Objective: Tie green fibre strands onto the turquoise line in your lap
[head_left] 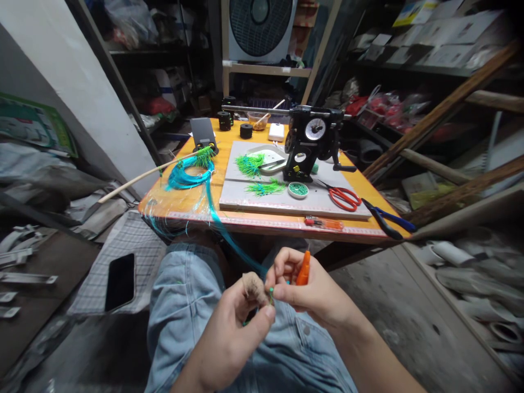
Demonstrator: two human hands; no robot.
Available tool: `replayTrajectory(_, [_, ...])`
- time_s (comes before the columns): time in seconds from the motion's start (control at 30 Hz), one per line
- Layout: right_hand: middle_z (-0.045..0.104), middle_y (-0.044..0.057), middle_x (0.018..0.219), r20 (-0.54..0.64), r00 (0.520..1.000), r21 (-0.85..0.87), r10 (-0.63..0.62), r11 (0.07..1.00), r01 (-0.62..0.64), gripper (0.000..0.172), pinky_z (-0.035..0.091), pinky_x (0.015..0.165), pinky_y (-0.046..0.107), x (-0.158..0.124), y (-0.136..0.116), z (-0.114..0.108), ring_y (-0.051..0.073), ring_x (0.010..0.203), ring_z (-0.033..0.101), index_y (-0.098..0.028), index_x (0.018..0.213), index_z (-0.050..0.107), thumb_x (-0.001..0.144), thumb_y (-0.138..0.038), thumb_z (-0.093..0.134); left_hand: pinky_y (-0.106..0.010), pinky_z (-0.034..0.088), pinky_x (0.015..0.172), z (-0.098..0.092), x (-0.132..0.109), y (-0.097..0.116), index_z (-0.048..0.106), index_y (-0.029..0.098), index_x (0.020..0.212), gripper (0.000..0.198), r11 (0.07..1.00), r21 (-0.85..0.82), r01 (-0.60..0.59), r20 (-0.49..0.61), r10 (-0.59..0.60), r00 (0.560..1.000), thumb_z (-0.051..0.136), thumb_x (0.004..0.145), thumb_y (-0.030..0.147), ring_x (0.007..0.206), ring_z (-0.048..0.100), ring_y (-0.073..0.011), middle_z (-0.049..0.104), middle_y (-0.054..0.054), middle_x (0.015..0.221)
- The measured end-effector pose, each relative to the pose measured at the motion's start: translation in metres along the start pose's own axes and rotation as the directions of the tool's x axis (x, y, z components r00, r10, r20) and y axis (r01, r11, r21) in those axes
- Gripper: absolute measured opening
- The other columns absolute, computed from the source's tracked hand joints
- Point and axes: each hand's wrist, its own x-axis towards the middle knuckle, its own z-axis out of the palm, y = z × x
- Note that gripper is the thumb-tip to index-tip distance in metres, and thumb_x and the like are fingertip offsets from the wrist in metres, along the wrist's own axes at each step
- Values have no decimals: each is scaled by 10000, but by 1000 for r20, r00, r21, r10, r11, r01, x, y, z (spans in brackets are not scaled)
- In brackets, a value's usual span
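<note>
My left hand (235, 322) is closed in a pinch over my lap, its bandaged forefinger and thumb meeting at a small green bit on a teal line (229, 240). My right hand (305, 289) is closed too, gripping an orange-handled tool (303, 268) and pinching the same spot. The teal line runs up from my fingers to a coil (189, 177) on the orange table (184, 204). Both hands touch each other above my jeans.
On the table lie a grey board (245, 199) with green tufts, a dish of green beads (298, 189), red scissors (344, 196), black-and-blue pliers (387, 218), and a black winding machine (309, 142). A phone (120, 281) lies on a cloth at left.
</note>
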Motion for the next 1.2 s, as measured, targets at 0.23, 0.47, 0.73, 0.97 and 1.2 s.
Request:
replayTrajectory(0.23, [721, 9, 765, -5, 1000, -5, 13, 1000, -14, 345, 290, 361, 101, -1, 0, -1, 39, 481, 485, -174, 780, 569, 654, -185, 890, -281, 386, 735, 0, -2, 1, 475, 197, 784, 312, 1000, -6, 2, -2, -2, 1000, 633, 902, 440, 774, 434, -156, 456, 9, 803])
replayTrajectory(0.47, [712, 7, 762, 17, 1000, -35, -16, 999, 17, 332, 329, 428, 133, -2, 2, -6, 46, 514, 471, -174, 785, 573, 667, -175, 883, -282, 376, 712, -1, -1, 0, 455, 204, 779, 315, 1000, 20, -7, -9, 7, 1000, 616, 912, 440, 756, 424, -155, 435, 17, 781])
replayTrajectory(0.73, [703, 16, 760, -4, 999, -52, -33, 998, 33, 348, 322, 419, 128, -3, 1, -6, 50, 521, 467, -169, 786, 569, 660, -202, 891, -272, 382, 702, -3, -2, 0, 496, 199, 791, 242, 999, -5, -54, -43, 53, 998, 614, 928, 361, 742, 462, -149, 481, 16, 763])
replayTrajectory(0.97, [695, 5, 762, -30, 999, -17, -35, 999, 35, 371, 292, 354, 108, -2, 4, -1, 45, 489, 445, -178, 789, 562, 642, -218, 899, -280, 392, 724, -4, -2, -4, 508, 199, 807, 202, 997, -3, -74, -45, 74, 996, 596, 944, 319, 760, 475, -152, 484, 11, 786])
replayTrajectory(1.2, [701, 6, 755, -10, 999, 9, -31, 999, 31, 356, 278, 366, 117, -3, 8, 0, 51, 493, 481, -178, 790, 567, 654, -219, 893, -269, 397, 706, -3, -2, -1, 504, 196, 795, 226, 998, 21, -60, -72, 62, 995, 608, 935, 340, 748, 467, -145, 469, 21, 771])
